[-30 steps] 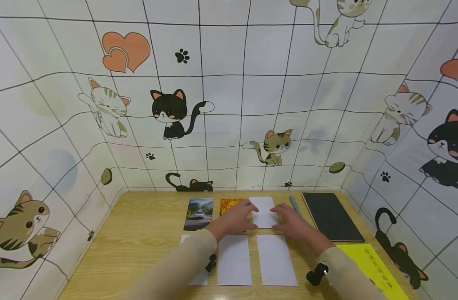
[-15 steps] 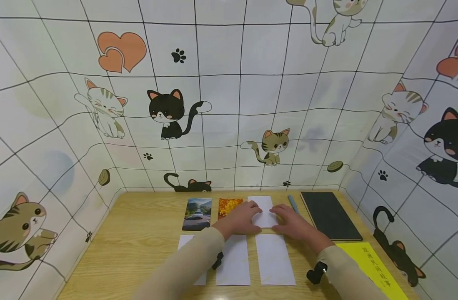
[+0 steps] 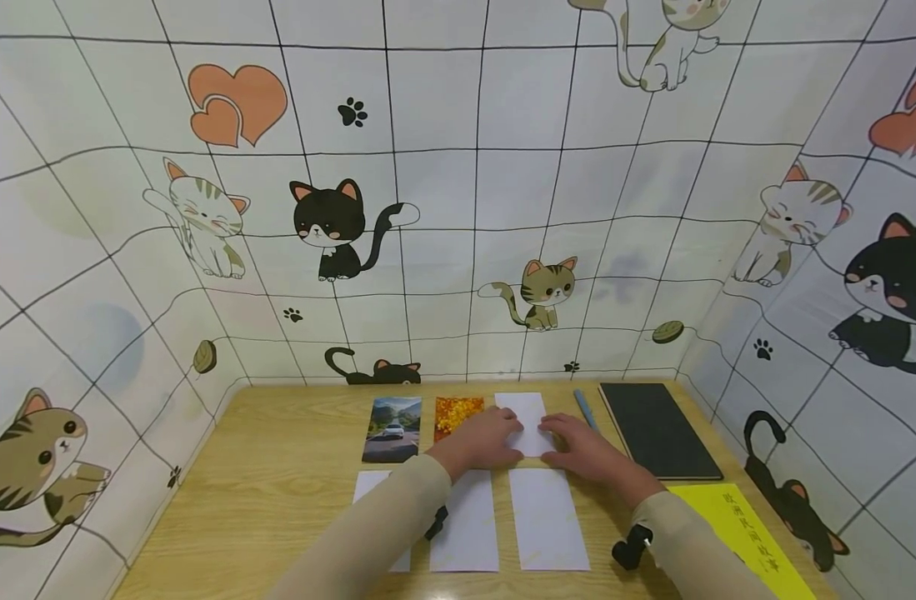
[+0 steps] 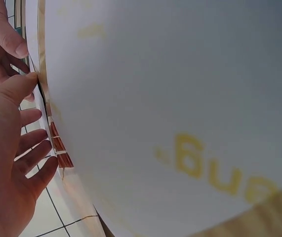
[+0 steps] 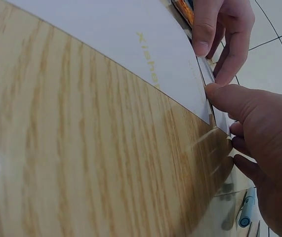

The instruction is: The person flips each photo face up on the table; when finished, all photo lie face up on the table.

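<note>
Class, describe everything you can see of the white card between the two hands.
The white card is a thin, blank-looking rectangle, apparently paper. It seems to lie flat on the wooden table, beyond the rightmost white sheet. The left hand and right hand touch it from either side, thumbs by its near edge, partly hiding it.

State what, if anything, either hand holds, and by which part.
The left hand and right hand lie at the left and right edges of the far white rectangular paper card; whether either grips it cannot be told.
</note>
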A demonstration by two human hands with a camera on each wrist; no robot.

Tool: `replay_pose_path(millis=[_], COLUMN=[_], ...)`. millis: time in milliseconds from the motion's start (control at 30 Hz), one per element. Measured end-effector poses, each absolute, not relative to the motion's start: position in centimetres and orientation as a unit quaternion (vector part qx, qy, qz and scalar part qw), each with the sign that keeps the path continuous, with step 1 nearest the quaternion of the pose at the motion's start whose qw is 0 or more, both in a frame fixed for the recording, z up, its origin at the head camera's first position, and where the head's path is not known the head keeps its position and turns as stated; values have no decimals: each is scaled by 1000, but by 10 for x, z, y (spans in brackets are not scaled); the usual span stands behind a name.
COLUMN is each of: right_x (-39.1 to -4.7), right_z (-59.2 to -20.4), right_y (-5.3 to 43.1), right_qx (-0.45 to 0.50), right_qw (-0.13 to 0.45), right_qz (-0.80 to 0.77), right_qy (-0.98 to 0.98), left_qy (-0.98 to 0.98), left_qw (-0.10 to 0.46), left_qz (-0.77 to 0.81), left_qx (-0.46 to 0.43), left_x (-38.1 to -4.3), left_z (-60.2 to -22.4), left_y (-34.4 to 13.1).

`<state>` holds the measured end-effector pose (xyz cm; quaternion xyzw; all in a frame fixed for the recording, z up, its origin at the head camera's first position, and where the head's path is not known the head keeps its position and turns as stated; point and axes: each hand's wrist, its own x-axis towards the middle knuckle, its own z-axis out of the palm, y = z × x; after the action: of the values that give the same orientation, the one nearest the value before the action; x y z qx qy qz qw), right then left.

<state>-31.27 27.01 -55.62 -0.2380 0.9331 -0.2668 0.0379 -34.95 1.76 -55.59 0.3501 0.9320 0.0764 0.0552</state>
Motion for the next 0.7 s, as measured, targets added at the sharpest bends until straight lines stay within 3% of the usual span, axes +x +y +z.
replay_pose_path(millis=[700], right_x=[-315], right_z=[-564], right_y=[272], right_qx=[-240], right_qw=[27], right_qz=[-274], right_qy=[931], left_qy=[927], left_qw=[52], left_qz=[44], left_qx=[368], left_x=[-351], left_z=[-556], left_y=[20])
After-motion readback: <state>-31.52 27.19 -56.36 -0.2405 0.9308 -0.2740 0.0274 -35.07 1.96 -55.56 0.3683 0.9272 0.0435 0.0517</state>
